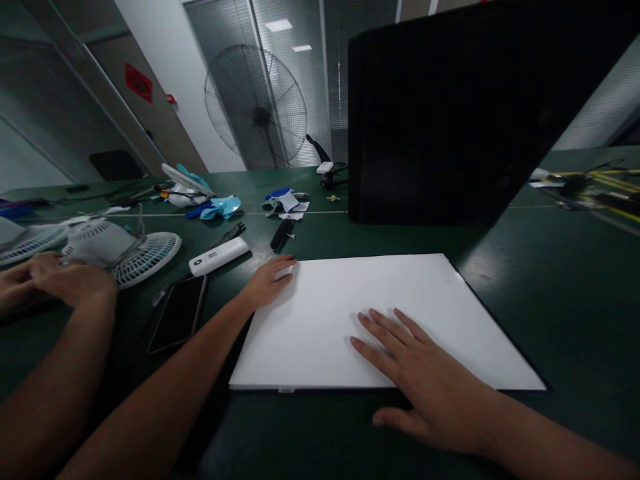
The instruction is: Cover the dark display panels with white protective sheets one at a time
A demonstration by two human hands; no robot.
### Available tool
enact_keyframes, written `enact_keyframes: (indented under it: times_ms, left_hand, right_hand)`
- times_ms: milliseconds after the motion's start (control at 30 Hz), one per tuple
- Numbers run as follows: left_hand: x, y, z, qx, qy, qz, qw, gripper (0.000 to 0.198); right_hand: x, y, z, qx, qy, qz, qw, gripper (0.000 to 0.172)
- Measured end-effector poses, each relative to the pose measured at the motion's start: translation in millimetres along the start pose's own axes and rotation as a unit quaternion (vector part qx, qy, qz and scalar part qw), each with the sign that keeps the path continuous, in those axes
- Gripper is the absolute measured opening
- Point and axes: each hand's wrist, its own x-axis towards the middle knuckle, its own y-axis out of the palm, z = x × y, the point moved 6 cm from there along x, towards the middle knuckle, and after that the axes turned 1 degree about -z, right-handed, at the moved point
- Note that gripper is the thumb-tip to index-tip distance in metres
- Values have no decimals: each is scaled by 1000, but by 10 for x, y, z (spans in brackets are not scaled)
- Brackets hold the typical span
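Observation:
A white rectangular board (400,300) lies flat on the dark green table (575,300) in front of me. My left hand (267,280) rests on the board's far left corner, fingers curled loosely over the edge. My right hand (420,373) lies flat on the board's near edge with fingers spread and holds nothing.
A large black panel (450,113) stands upright behind the board. Left of it lie a dark phone (177,313), a white power bank (219,256) and white fan grilles (145,257). Another person's hands (50,280) work at the far left. Blue fan blades (220,207) lie further back.

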Motion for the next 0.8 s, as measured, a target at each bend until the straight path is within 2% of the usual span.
enact_keyframes:
  times_ms: [133,233,367,433,533,600,700,800]
  left_hand:
    - [7,-26,32,17,-29,-32,999,54]
    - [7,-37,18,18,-31,-41,998,53]
    - [10,-42,-50,13,-10,-30,999,53]
    - [11,-52,-74,15,-8,-27,999,51]
    - [14,-67,-100,18,-9,-27,999,50]
    - [16,-75,-107,16,-14,-29,999,50]
    - [27,-90,-82,-7,-35,-32,999,55]
    - [53,-104,-34,-66,-70,-18,995,66]
  right_hand:
    - [20,38,26,-12,-11,-2,1000,77]
    - [28,18,40,-40,-18,-26,999,71]
    - [17,-49,67,-92,-46,-86,991,72]
    - [-1,-81,88,-107,-67,-131,983,67]
    - [-69,-143,194,-122,-140,-229,956,39]
    - [-139,-168,312,-148,-211,-278,925,28]
    - [-220,-185,448,-197,-284,-291,892,32]
    - [-294,-238,463,-238,-297,-307,872,36]
